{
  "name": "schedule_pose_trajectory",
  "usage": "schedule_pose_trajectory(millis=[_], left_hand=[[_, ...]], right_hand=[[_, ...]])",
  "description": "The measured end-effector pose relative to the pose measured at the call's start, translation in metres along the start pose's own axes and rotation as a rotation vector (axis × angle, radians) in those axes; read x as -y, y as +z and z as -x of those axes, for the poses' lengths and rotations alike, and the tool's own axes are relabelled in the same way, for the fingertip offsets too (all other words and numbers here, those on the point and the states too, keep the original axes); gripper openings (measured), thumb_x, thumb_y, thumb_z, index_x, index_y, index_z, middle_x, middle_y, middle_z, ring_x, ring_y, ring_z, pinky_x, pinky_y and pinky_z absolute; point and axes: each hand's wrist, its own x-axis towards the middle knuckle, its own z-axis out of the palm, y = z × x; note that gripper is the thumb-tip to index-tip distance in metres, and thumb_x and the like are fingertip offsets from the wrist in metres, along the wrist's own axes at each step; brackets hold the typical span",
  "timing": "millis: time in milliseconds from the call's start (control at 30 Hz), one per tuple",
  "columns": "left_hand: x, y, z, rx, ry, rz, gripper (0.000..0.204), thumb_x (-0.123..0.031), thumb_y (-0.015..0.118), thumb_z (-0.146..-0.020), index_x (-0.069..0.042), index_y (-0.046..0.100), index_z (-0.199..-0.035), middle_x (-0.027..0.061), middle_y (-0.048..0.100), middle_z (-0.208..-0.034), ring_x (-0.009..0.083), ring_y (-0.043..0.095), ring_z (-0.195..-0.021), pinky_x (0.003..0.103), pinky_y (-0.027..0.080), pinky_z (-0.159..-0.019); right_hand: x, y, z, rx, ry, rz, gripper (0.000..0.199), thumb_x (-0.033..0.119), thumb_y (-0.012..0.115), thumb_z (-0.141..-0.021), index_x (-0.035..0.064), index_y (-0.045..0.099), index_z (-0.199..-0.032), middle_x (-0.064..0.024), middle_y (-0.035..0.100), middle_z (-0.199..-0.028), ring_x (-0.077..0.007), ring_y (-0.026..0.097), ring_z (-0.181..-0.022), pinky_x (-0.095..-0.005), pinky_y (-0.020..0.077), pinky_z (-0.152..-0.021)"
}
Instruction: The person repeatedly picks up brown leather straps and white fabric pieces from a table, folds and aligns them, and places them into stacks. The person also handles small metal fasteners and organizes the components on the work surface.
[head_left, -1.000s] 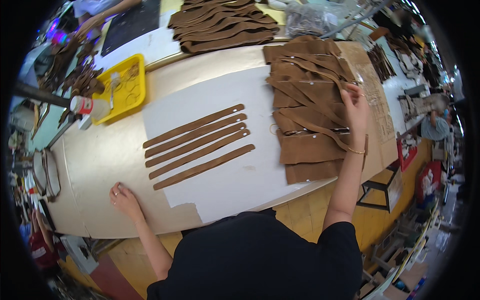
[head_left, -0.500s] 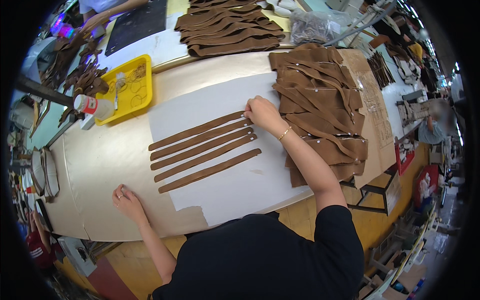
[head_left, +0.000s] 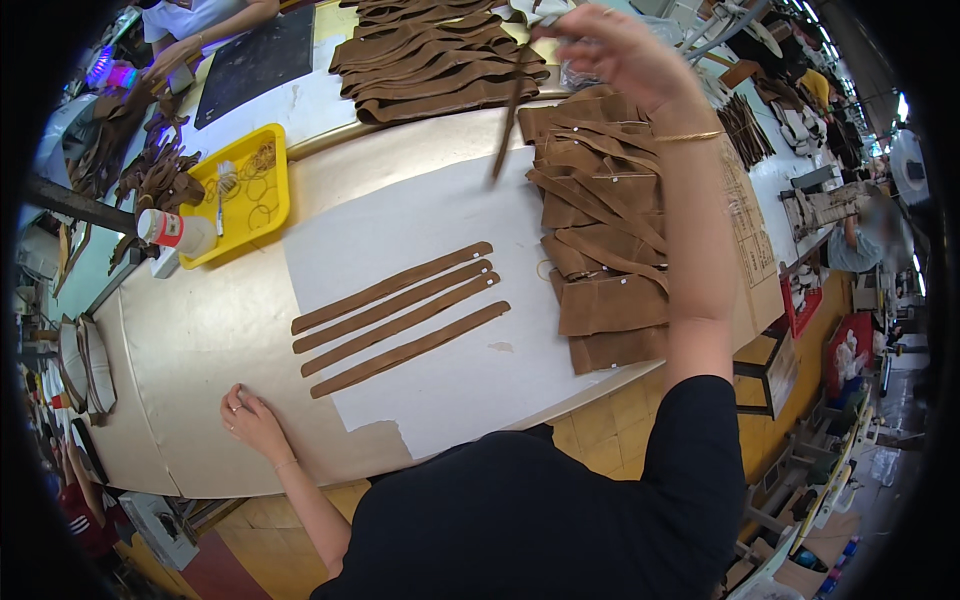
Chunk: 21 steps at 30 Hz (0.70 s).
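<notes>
My right hand (head_left: 625,60) is raised over the far side of the table, smeared by motion. A long brown leather strip (head_left: 512,115) hangs from its fingertips. Several similar brown strips (head_left: 400,325) lie in slanting, parallel rows on a sheet of white paper (head_left: 420,405), some with a tiny white tag at the right end. My left hand (head_left: 253,422) rests on the gold-coloured table covering (head_left: 200,350) left of the paper. Its fingers are curled in, and a small dark bit shows at the fingertips, too small to name.
Brown leather pieces and strips (head_left: 605,290) are heaped right of the paper, partly behind my right arm. Folded brown strips (head_left: 425,65) lie beyond the table's far edge. At left stand a yellow tray (head_left: 283,185) with rubber bands and a white bottle (head_left: 175,232). Someone works at far left.
My right hand has lifted the farthest strip from the row and carried it up and away toward the far side. My left hand has stayed nearly in place.
</notes>
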Motion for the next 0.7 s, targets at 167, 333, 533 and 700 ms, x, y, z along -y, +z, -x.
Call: schedule_pose_trajectory(millis=[167,333,533,700], left_hand=[[0.001,0.01,-0.001,-0.011,0.021,0.023,0.027,-0.016,0.051,-0.094,-0.013,0.061,-0.119,0.0109,0.053,-0.126,0.0339,0.048,-0.116,0.048,0.036,-0.099],[0.003,0.004,0.002,-0.016,0.025,0.016,0.029,-0.018,0.05,-0.095,-0.014,0.061,-0.121,0.0106,0.054,-0.127,0.0354,0.049,-0.115,0.048,0.037,-0.099],[-0.007,-0.001,0.0,-0.004,0.023,0.044,0.03,-0.016,0.05,-0.093,-0.012,0.061,-0.121,0.0126,0.054,-0.127,0.0364,0.049,-0.114,0.048,0.038,-0.098],[-0.003,-0.002,0.001,-0.007,0.036,0.026,0.029,-0.015,0.051,-0.092,-0.011,0.062,-0.119,0.0133,0.055,-0.126,0.0366,0.05,-0.114,0.048,0.039,-0.098]], right_hand=[[0.04,-0.08,0.028,-0.352,-0.161,0.111,0.02,0.021,0.067,-0.091,0.0072,0.061,-0.104,-0.0084,0.07,-0.103,-0.0154,0.067,-0.086,-0.0261,0.0535,-0.07],[-0.025,-0.089,0.072,-0.658,-0.127,0.093,0.014,0.018,0.069,-0.09,0.0066,0.062,-0.094,-0.0053,0.07,-0.096,-0.0128,0.065,-0.082,-0.0234,0.05,-0.066],[-0.137,-0.048,0.159,-0.708,0.204,0.111,0.016,0.017,0.069,-0.09,0.0049,0.059,-0.093,-0.005,0.067,-0.082,-0.0083,0.061,-0.068,-0.0217,0.0489,-0.06],[-0.144,-0.012,0.182,-0.747,0.38,0.293,0.029,0.025,0.072,-0.089,0.0062,0.05,-0.092,-0.0041,0.062,-0.067,-0.0061,0.054,-0.054,-0.0202,0.0429,-0.049]])
